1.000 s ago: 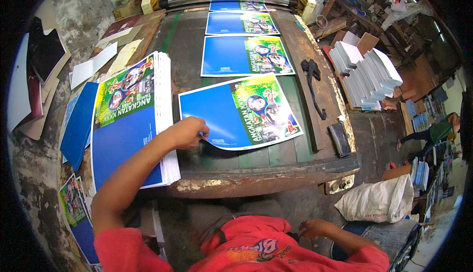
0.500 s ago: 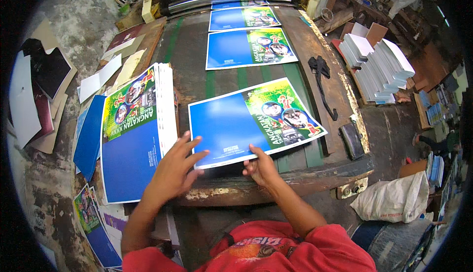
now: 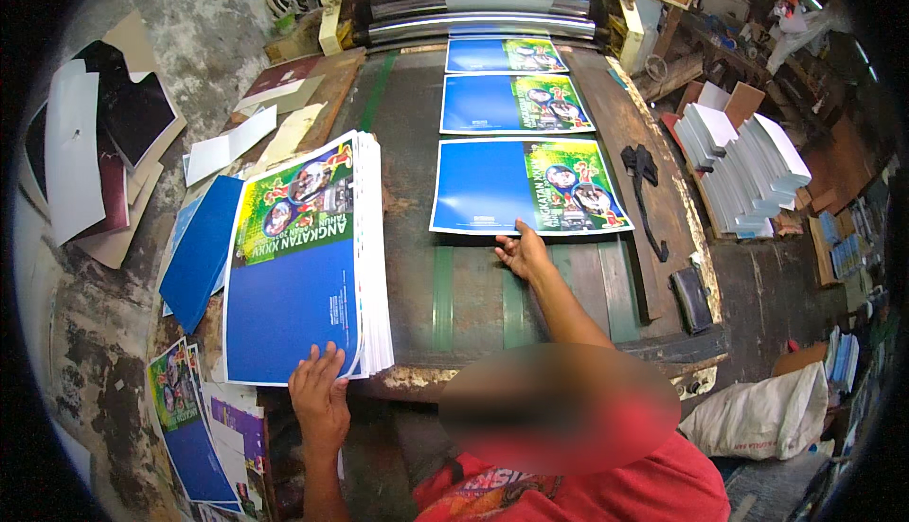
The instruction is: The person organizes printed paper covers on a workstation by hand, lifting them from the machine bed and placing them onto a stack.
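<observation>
On the worn dark table (image 3: 417, 266), near edge: left hand (image 3: 320, 399) lies flat, fingers spread, on the bottom corner of the stack of printed sheets (image 3: 308, 257). Not gripping, just pressing on the top sheet. Stack sits at the table's left side, blue half toward the person, green-yellow picture half away; white sheet edges show along its right side.

Right hand (image 3: 523, 255) reaches out over the table, fingers loosely open, fingertips touching the lower edge of the nearest blue sheet (image 3: 525, 186). Cannot tell whether it pinches the edge or only rests on it. That sheet lies flat, centre of the table, well apart from the stack.

Beyond it: second blue sheet (image 3: 514, 103), then a third (image 3: 504, 55), in one line running up to the roller machine (image 3: 473, 1) at the far end. Green belts (image 3: 442, 285) run lengthwise under the sheets.

Right edge of table: black tool (image 3: 644, 191) and a small dark block (image 3: 692, 298). Further right, stacks of white paper (image 3: 748, 172). Lower right on the floor, a white sack (image 3: 762, 413). Left of the table, loose blue sheets (image 3: 199, 247) and scrap cardboard (image 3: 95, 153).
</observation>
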The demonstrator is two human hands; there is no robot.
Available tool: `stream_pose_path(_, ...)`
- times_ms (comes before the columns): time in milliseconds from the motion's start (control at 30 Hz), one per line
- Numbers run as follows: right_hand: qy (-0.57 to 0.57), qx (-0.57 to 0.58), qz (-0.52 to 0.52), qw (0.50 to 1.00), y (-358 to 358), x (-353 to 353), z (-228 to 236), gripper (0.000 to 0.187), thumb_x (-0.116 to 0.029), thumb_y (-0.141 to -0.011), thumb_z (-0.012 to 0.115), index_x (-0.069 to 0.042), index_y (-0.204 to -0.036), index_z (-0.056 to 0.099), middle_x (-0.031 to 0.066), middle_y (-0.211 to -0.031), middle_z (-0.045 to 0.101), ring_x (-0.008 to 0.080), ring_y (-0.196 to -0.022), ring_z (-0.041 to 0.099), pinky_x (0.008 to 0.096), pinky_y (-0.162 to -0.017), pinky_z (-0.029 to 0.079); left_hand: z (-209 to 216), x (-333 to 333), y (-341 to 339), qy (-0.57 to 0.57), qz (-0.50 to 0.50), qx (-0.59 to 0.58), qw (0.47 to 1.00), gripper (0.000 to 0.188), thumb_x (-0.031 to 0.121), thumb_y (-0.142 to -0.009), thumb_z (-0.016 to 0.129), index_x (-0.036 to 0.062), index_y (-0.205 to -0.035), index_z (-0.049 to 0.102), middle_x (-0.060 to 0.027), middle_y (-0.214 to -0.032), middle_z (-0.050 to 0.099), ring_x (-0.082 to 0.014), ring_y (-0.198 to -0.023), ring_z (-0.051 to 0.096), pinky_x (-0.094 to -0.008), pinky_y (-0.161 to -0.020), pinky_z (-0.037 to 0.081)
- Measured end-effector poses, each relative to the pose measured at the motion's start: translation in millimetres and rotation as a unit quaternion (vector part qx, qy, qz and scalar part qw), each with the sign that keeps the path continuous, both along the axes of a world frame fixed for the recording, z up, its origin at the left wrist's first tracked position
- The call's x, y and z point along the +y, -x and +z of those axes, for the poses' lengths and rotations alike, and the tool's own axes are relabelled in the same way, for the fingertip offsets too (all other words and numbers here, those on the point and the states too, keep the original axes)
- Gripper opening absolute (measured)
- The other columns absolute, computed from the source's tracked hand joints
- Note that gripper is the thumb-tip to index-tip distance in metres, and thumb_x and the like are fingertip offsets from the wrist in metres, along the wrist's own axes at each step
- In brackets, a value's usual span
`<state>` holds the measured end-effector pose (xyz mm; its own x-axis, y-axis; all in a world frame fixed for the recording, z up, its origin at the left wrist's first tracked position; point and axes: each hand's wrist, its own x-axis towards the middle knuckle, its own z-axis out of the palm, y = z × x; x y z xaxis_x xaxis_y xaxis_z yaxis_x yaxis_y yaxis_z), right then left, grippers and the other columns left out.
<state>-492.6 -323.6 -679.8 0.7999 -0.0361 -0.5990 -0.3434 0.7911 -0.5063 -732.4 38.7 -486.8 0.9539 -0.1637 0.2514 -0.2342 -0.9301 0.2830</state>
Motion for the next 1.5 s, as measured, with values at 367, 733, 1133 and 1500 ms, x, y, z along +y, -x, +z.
stream_pose_path(367,0.035,-0.051,-0.037,0.997,-14.5,-9.5,36.3,0.058,-0.049,-0.098,0.044,-0.005,-0.134,0.034,0.0206,-0.105,0.061,0.0231,-0.077,0.059,0.0485,-0.078,0.056,5.3,-11.8,-19.6,0.362,0.279,-0.082,0.886,0.041,0.034,-0.103,0.043,-0.0017,-0.098,0.064,-0.0104,-0.088,0.062,-0.0205,-0.085,0.053,-0.0338,-0.085,0.042)
stream_pose_path(733,0.017,-0.094,0.210,0.973,170.0,37.2,83.9,0.029,-0.034,-0.097,0.053,-0.005,-0.101,0.055,0.0071,-0.074,0.061,0.0111,-0.053,0.051,0.0346,-0.053,0.055,11.7,-34.2,-10.6,-0.039,-0.036,-0.068,0.996,0.058,0.040,-0.086,0.065,0.0049,-0.131,0.055,-0.0141,-0.135,0.056,-0.0347,-0.132,0.044,-0.0519,-0.110,0.028)
stream_pose_path(1133,-0.044,-0.038,0.045,0.997,115.7,32.2,-3.0,0.040,-0.039,-0.102,0.041,-0.002,-0.112,0.051,0.0151,-0.090,0.064,0.0162,-0.065,0.054,0.0418,-0.071,0.055,4.9,-4.2,-2.3,0.108,-0.020,-0.047,0.993,0.032,0.018,-0.081,0.071,0.0101,-0.112,0.069,-0.0088,-0.117,0.068,-0.0342,-0.114,0.059,-0.0430,-0.097,0.039)
stream_pose_path(1500,-0.004,-0.124,0.114,0.986,150.3,26.6,79.4,0.059,-0.054,-0.095,0.048,-0.008,-0.132,0.044,0.0149,-0.114,0.058,0.0184,-0.081,0.059,0.0405,-0.073,0.055,14.3,-18.8,6.8,0.350,0.030,-0.038,0.935,0.020,0.027,-0.086,0.071,0.0086,-0.093,0.074,-0.0066,-0.094,0.073,-0.0194,-0.086,0.068,-0.0422,-0.104,0.034)
